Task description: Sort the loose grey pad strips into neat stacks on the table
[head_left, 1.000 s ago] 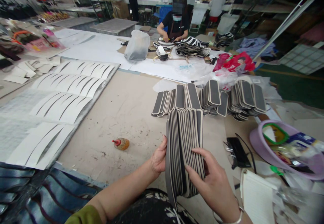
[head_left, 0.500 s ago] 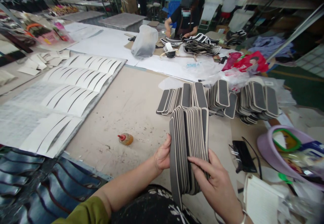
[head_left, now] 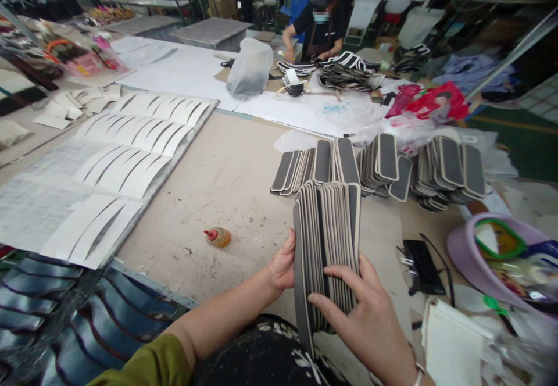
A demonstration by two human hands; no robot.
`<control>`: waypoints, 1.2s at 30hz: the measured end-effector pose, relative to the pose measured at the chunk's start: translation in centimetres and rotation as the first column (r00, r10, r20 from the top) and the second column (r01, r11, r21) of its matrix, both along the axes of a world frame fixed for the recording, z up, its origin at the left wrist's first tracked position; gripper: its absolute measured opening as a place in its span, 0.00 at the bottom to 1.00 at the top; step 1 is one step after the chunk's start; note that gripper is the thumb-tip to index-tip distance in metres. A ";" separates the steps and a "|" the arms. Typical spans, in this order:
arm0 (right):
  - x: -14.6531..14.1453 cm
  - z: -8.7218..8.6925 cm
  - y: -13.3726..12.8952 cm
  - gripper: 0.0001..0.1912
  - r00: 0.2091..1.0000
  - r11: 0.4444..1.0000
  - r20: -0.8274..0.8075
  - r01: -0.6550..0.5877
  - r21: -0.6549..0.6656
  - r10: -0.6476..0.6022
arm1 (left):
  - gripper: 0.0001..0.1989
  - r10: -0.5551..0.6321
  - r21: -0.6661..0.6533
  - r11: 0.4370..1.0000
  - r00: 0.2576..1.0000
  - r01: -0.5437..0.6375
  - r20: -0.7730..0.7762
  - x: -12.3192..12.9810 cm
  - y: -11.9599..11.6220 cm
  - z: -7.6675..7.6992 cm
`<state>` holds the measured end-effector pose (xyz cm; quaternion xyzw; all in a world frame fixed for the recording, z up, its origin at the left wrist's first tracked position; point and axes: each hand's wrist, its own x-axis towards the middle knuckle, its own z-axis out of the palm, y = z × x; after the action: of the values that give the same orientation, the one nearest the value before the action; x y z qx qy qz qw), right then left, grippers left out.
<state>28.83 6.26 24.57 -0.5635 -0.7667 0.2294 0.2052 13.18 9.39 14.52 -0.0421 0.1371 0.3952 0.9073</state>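
A thick fanned stack of long grey strips with pale edges (head_left: 320, 246) stands tilted in front of me, over the near table edge. My left hand (head_left: 284, 264) holds its left side, thumb up along the outer strip and the other fingers hidden behind. From the right, my right hand (head_left: 364, 304) grips the same stack, with thumb and index finger laid across the strip edges. Just beyond it, more bundles of matching strips (head_left: 322, 162) lie in a row. A small bottle with a red tip (head_left: 218, 237) is to the left of my left hand.
A board with white curved pieces (head_left: 126, 165) lies on the left. To the right are eyeglasses (head_left: 410, 270), a black phone-like object (head_left: 425, 267), a notebook (head_left: 451, 339) and a purple basin (head_left: 464, 246) of odds and ends. Across the table a person (head_left: 320, 31) handles black-and-white pieces.
My right thumb has come into sight, spread from the index finger onto the strips further left. The stack and my left hand stay almost in place; the view has shifted slightly.
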 end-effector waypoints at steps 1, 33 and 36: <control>0.0 0.0 0.0 0.18 1.000 1.000 0.001 0.001 0.001 -0.001 | 0.40 0.001 0.000 1.000 1.000 -0.001 -0.004 0.0 0.0 0.0; 2.5 -15.1 -0.5 0.49 0.805 0.855 -0.408 0.217 -0.471 -0.430 | 0.37 -0.089 -0.204 0.976 0.992 0.069 -0.090 2.9 0.0 -5.9; 4.2 -16.5 0.2 0.53 0.701 0.816 -0.505 0.193 -0.545 -0.503 | 0.34 -0.071 -0.227 0.973 0.987 0.037 -0.144 2.8 1.3 -6.6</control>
<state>33.01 6.48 8.05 -0.6236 -0.4525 0.5310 0.3527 16.01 10.71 7.89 -0.1099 0.2500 0.3544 0.8943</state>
